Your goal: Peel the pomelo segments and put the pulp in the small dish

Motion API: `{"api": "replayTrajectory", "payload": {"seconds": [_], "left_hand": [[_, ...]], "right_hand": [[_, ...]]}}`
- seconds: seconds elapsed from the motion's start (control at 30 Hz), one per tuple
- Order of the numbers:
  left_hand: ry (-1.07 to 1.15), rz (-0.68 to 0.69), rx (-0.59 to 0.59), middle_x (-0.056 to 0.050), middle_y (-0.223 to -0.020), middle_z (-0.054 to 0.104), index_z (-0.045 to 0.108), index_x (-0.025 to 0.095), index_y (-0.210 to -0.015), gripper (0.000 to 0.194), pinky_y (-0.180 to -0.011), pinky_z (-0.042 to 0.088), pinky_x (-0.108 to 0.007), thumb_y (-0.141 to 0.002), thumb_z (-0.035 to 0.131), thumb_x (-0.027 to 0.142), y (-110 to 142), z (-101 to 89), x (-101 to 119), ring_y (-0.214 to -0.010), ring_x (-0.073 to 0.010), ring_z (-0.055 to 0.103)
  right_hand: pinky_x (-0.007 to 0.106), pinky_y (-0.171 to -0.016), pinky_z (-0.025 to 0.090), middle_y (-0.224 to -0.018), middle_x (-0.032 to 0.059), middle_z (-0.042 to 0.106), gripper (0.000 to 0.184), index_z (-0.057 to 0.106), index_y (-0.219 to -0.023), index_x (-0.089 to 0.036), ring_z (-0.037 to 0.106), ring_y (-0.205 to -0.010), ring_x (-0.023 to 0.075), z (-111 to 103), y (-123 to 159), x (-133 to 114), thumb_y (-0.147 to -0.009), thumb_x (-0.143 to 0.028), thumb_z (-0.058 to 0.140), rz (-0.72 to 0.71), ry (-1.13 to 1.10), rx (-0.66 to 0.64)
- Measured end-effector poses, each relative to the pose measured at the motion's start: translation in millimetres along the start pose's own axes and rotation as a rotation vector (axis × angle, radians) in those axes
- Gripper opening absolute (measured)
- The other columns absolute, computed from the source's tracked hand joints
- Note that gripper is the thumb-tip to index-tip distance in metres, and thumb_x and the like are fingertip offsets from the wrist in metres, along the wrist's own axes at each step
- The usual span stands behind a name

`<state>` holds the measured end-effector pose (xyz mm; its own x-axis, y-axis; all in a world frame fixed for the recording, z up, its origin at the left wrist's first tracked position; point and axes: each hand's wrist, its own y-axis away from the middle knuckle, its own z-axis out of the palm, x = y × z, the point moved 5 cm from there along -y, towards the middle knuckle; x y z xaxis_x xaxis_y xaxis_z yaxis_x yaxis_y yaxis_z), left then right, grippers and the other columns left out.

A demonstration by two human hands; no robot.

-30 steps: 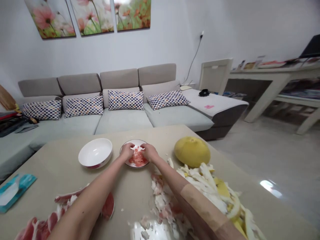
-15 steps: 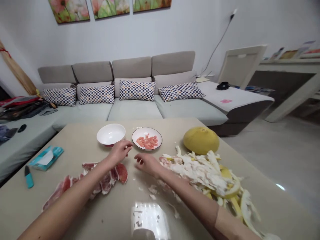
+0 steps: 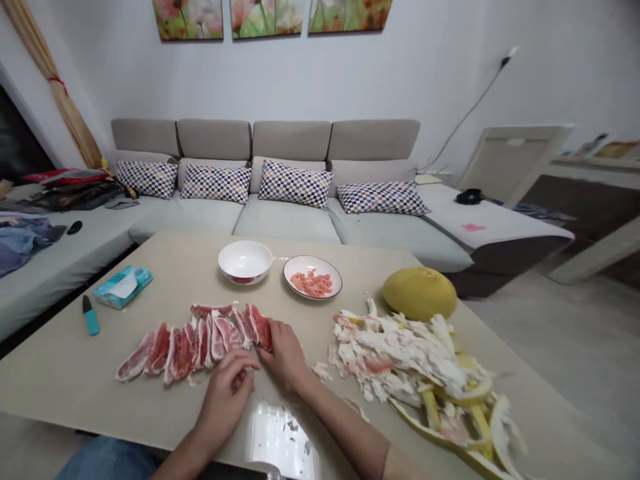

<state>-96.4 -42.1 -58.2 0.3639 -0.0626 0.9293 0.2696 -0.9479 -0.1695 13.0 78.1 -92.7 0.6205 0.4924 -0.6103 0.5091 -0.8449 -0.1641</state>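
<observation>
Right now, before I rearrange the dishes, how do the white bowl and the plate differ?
The white bowl is deep with high curved sides; the plate is shallow. The plate has a thin dark rim line, while the bowl's rim looks plain white. The plate holds pink fruit pieces; the bowl shows none inside, only red markings low on its outside. Both are white and round and stand apart on the table.

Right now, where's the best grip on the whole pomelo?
Probably cup the widest part of the whole pomelo from above, coming in from its far right. It's smooth, round and bulky, so a pinch would likely slip, and it sits on the table with the pile of peel crowding its near side.
</observation>
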Motion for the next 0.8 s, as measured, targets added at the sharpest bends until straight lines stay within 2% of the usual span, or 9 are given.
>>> {"api": "replayTrajectory", "payload": {"seconds": [0.07,0.17,0.33,0.5,0.57,0.67,0.8], "left_hand": [[0.05,-0.066,-0.071,-0.008,-0.103,0.059,0.069,0.022,-0.086,0.02,-0.061,0.046,-0.027,-0.083,0.05,0.018,6.9,17.3,-11.7,-0.07,-0.0167,0.057],[0.099,-0.084,-0.102,-0.008,-0.1,0.057,0.069,0.02,-0.088,0.021,-0.06,0.045,-0.026,-0.082,0.049,0.016,8.7,33.1,-21.3,-0.066,-0.0146,0.054],[0.202,-0.109,-0.111,-0.006,-0.097,0.057,0.067,0.02,-0.084,0.021,-0.062,0.046,-0.025,-0.078,0.049,0.012,13.1,40.3,-35.0,-0.07,-0.0144,0.056],[0.401,-0.293,-0.141,-0.006,-0.095,0.056,0.061,0.018,-0.086,0.01,-0.059,0.049,-0.026,-0.077,0.056,0.019,17.8,44.0,-40.8,-0.063,-0.0124,0.059],[0.5,-0.361,-0.14,-0.006,-0.094,0.057,0.056,0.018,-0.092,0.019,-0.059,0.051,-0.028,-0.076,0.063,0.025,15.0,44.3,-35.9,-0.062,-0.0126,0.06],[0.659,-0.439,-0.135,-0.008,-0.106,0.056,0.05,0.02,-0.105,0.042,-0.064,0.054,-0.031,-0.072,0.072,0.034,8.7,42.3,-22.9,-0.071,-0.0153,0.064],[0.878,-0.531,-0.298,-0.013,-0.127,0.052,0.043,0.026,-0.121,0.056,-0.079,0.055,-0.042,-0.075,0.072,0.038,5.4,46.2,3.0,-0.097,-0.0255,0.066]], "right_hand": [[0.037,-0.098,0.038,-0.118,0.0134,0.061,0.053,0.053,-0.124,-0.016,0.052,-0.11,0.0275,0.4,-2.3,2.0,-0.072,-0.02,0.061,0.0,-0.047,0.008],[0.033,-0.094,0.041,-0.111,0.0107,0.065,0.041,0.058,-0.116,-0.016,0.057,-0.103,0.0236,-2.0,-6.9,8.8,-0.075,-0.016,0.054,0.041,-0.138,0.019],[0.033,-0.082,0.048,-0.099,0.0084,0.07,0.031,0.062,-0.105,-0.015,0.063,-0.089,0.0219,-7.9,-19.6,23.7,-0.08,-0.024,0.047,0.18,-0.327,0.002],[0.035,-0.073,0.053,-0.09,0.0087,0.071,0.037,0.066,-0.102,-0.012,0.066,-0.081,0.0228,-23.2,-21.3,26.9,-0.081,-0.037,0.05,0.289,-0.545,-0.087],[0.035,-0.076,0.053,-0.094,0.0092,0.071,0.04,0.066,-0.106,-0.011,0.066,-0.083,0.0215,-38.2,-11.6,22.7,-0.08,-0.039,0.053,0.311,-0.625,-0.123],[0.036,-0.083,0.053,-0.101,0.0088,0.069,0.043,0.064,-0.113,-0.013,0.066,-0.087,0.0204,-68.5,15.1,12.1,-0.081,-0.04,0.057,0.325,-0.721,-0.159],[0.04,-0.091,0.049,-0.113,0.0078,0.066,0.04,0.064,-0.116,-0.02,0.063,-0.098,0.0227,-100.6,60.6,-9.4,-0.083,-0.043,0.061,0.292,-0.852,-0.284]]}}
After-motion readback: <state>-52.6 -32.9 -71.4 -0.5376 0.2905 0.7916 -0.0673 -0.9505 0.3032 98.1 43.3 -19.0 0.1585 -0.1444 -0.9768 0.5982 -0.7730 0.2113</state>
